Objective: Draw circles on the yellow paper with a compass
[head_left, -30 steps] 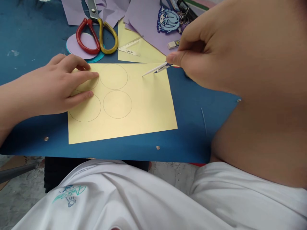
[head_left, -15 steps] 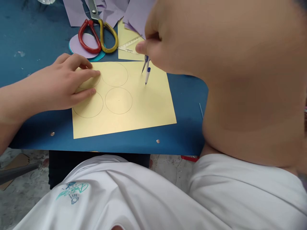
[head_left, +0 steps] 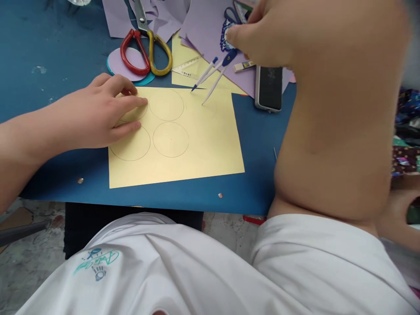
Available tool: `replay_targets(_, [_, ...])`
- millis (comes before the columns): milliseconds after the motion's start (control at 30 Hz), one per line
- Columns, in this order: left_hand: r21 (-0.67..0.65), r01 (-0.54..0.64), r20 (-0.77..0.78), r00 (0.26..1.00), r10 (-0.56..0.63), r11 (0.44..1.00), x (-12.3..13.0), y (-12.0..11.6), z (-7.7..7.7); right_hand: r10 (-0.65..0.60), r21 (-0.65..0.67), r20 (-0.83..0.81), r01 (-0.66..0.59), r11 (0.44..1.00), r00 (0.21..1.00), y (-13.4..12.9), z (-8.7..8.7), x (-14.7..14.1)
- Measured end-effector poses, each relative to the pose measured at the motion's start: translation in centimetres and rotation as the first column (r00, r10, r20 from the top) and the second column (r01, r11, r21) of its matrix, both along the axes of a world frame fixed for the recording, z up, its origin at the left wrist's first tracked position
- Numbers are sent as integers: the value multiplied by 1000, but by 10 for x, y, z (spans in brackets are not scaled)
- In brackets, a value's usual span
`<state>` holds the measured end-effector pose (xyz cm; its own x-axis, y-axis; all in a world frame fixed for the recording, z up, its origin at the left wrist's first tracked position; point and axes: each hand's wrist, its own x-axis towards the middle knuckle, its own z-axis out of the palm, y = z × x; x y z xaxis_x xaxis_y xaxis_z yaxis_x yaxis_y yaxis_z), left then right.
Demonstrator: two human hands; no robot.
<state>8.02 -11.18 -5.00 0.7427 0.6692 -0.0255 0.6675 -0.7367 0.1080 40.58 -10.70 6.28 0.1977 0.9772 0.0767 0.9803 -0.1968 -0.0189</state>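
A yellow sheet (head_left: 203,148) lies on the blue table, with several circles drawn on its left and middle. My left hand (head_left: 108,105) rests on the sheet's left side, fingers spread, partly covering two circles. At the upper right of the sheet, my right hand (head_left: 252,39) has its fingers pinched at the top of a white and blue compass (head_left: 228,59). The compass legs are apart and point down at the sheet's upper right part, where a faint curved line shows. My fingers partly hide the compass top.
Red and yellow-handled scissors (head_left: 135,52) lie over round paper pieces (head_left: 120,63). Behind are a clear set square (head_left: 187,66), purple paper (head_left: 203,26), an eraser (head_left: 243,66) and a black-faced phone-like device (head_left: 269,87). Another person's hand (head_left: 400,210) is at the right.
My right hand has moved up and right and the compass is now tilted, its legs more widely apart. The view has shifted, uncovering the eraser and dark device. My left hand stays on the sheet.
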Motion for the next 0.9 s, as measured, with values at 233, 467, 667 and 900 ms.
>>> replay_targets(233, [3,6,32,999,-7,1000,-2,0,-5,-158,-35,47,160,987,986,-16,-1,3])
replay_targets(467, [-2,-9,7,1000,9,1000,0,-2,0,82,54,-33,-80,995,996,-14,-11,-14])
replay_targets(667, [7,-10,12,1000,10,1000,-1,1,-2,318,-79,-14,-318,945,948,-24,-1,-17])
replay_targets(900, [11,1,14,1000,-1,1000,1,-2,1,311,-61,111,-306,950,944,-20,0,27])
